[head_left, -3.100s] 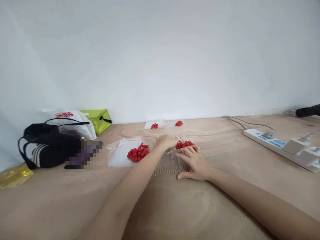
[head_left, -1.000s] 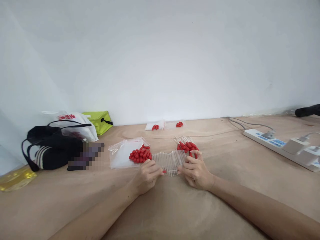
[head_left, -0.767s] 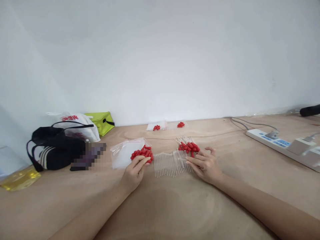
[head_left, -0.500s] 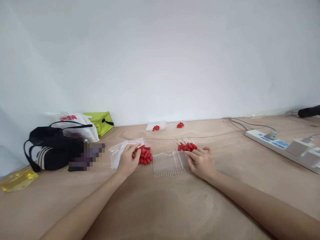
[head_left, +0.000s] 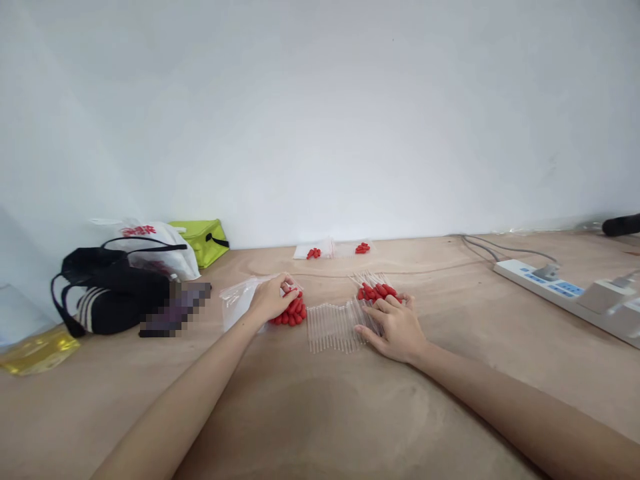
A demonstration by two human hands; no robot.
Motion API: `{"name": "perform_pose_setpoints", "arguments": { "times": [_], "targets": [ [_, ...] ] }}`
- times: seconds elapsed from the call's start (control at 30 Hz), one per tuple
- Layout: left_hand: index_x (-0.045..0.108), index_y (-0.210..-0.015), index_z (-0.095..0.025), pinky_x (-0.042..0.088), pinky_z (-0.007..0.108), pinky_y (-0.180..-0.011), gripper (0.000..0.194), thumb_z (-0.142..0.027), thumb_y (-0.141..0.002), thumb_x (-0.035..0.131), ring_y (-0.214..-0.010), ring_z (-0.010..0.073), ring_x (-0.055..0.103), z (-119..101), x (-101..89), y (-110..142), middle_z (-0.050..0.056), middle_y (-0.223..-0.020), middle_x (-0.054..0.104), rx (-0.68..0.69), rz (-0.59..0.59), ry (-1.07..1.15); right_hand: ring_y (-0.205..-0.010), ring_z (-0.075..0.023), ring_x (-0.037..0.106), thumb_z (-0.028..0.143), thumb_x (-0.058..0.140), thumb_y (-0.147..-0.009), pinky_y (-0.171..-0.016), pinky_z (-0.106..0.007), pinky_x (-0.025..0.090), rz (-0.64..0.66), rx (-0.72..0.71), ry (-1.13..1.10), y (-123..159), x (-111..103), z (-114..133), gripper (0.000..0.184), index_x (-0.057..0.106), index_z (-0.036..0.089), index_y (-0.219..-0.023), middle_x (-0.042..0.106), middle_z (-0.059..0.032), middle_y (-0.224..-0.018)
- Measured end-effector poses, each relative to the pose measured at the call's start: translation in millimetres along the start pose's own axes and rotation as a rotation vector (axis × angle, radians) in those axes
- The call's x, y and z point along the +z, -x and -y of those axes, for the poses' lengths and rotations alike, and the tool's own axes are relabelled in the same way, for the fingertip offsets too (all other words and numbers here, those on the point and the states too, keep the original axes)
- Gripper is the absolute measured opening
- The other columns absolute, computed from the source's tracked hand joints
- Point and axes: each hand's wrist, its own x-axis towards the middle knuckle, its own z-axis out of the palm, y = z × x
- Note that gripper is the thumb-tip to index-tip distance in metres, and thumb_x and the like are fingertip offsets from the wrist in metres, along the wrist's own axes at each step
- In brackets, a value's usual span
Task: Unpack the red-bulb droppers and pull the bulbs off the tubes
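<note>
My left hand (head_left: 270,299) rests at the pile of small red rubber bulbs (head_left: 295,312), thumb and fingertips closed around a bulb at its top edge; the fingers partly hide it. Under that wrist lies a clear zip bag (head_left: 234,301). My right hand (head_left: 399,331) has its thumb and index finger apart, lying over the right end of a row of thin clear tubes (head_left: 330,328). Just beyond its fingers is a bundle of tubes capped with red bulbs (head_left: 375,291), their clear stems pointing away.
Two small clear bags with red bulbs (head_left: 313,253) lie near the wall. To the left are a black bag (head_left: 117,307), a white plastic bag (head_left: 185,257), a lime-green bag (head_left: 203,241) and a yellow packet (head_left: 43,350). A white power strip (head_left: 545,283) with plugs sits right.
My left hand has moved right and slightly away over the bulb pile. My right thumb and index finger have spread apart over the tubes. The view has shifted a little.
</note>
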Motion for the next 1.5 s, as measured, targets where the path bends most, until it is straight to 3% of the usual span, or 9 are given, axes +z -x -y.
{"name": "perform_pose_setpoints", "arguments": {
  "times": [0.2,0.37,0.57,0.73,0.93,1.17,1.27,1.33,1.5],
  "targets": [
    [0.059,-0.079,-0.022,0.038,0.024,-0.059,0.027,-0.046,-0.069,0.051,-0.068,0.0166,0.059,5.4,-2.7,-3.0,-0.001,-0.075,0.065,-0.061,-0.042,-0.013,-0.076,-0.0175,0.047,0.054,0.046,-0.075,-0.081,-0.038,0.02,-0.002,-0.005,-0.047,0.6,-2.7,-0.8,0.04,0.065,0.022,-0.089,0.06,-0.0042,-0.076],
    [0.062,-0.078,-0.02,0.04,0.026,-0.062,0.03,-0.045,-0.074,0.046,-0.072,0.0186,0.059,-6.8,-10.6,-3.3,0.002,-0.078,0.066,-0.099,-0.102,-0.003,-0.07,-0.0139,0.049,0.041,0.043,-0.082,-0.078,-0.034,0.02,-0.148,0.073,-0.082,2.6,-1.7,-6.5,0.03,0.066,0.022,-0.079,0.061,-0.0016,-0.068],
    [0.063,-0.07,-0.02,0.04,0.026,-0.069,0.016,-0.033,-0.071,0.053,-0.076,0.0167,0.059,-66.3,12.1,-8.0,0.001,-0.078,0.066,0.056,-0.002,0.051,-0.061,-0.0116,0.048,0.032,0.044,-0.082,-0.075,-0.032,0.02,-0.311,0.131,-0.064,2.9,-1.6,-15.3,0.03,0.066,0.022,-0.064,0.058,0.0001,-0.056],
    [0.064,-0.061,-0.02,0.04,0.028,-0.062,0.031,-0.049,-0.067,0.055,-0.069,0.0196,0.059,-124.5,41.2,-20.7,0.004,-0.068,0.065,0.069,0.094,0.076,-0.06,-0.0118,0.047,0.032,0.045,-0.082,-0.072,-0.032,0.02,-0.34,0.181,-0.013,3.2,-1.3,-22.2,0.03,0.065,0.022,-0.061,0.059,0.0004,-0.056],
    [0.061,-0.053,-0.017,0.039,0.028,-0.058,0.032,-0.046,-0.066,0.055,-0.067,0.0223,0.06,-150.9,60.9,-29.3,0.007,-0.061,0.063,-0.014,0.109,0.094,-0.062,-0.0123,0.048,0.032,0.046,-0.081,-0.07,-0.032,0.018,-0.32,0.223,-0.03,2.9,0.4,-25.2,0.029,0.065,0.023,-0.061,0.06,0.0011,-0.057],
    [0.06,-0.069,-0.017,0.039,0.026,-0.06,0.021,-0.033,-0.075,0.048,-0.069,0.0167,0.058,-123.5,42.4,-11.2,0.003,-0.073,0.064,-0.003,-0.004,0.17,-0.07,-0.0138,0.05,0.03,0.046,-0.081,-0.071,-0.031,0.024,-0.351,0.17,-0.108,3.6,0.7,-24.8,0.022,0.065,0.022,-0.08,0.058,-0.0019,-0.069],
    [0.057,-0.072,-0.017,0.04,0.025,-0.067,0.017,-0.032,-0.077,0.049,-0.073,0.0147,0.056,-93.3,25.1,19.4,0.001,-0.075,0.062,0.092,-0.056,0.187,-0.085,-0.0182,0.051,0.036,0.048,-0.078,-0.075,-0.033,0.027,-0.378,0.091,-0.099,4.7,0.4,-21.1,0.031,0.059,0.02,-0.103,0.057,-0.0079,-0.093],
    [0.056,-0.07,-0.017,0.039,0.028,-0.067,0.018,-0.031,-0.078,0.049,-0.072,0.0159,0.054,-70.5,16.6,42.3,0.002,-0.071,0.06,0.256,-0.143,0.173,-0.094,-0.0211,0.049,0.04,0.049,-0.077,-0.08,-0.036,0.028,-0.341,-0.004,-0.075,5.1,-1.3,-14.9,0.041,0.052,0.02,-0.114,0.053,-0.0104,-0.105],
    [0.057,-0.078,-0.019,0.037,0.032,-0.069,0.015,-0.031,-0.08,0.049,-0.073,0.0173,0.053,-33.8,11.0,78.0,0.003,-0.075,0.06,0.426,-0.191,0.124,-0.103,-0.0233,0.044,0.044,0.048,-0.078,-0.089,-0.042,0.023,-0.189,-0.242,-0.027,4.3,-5.4,5.1,0.045,0.048,0.023,-0.118,0.053,-0.0088,-0.112]
  ]
}}
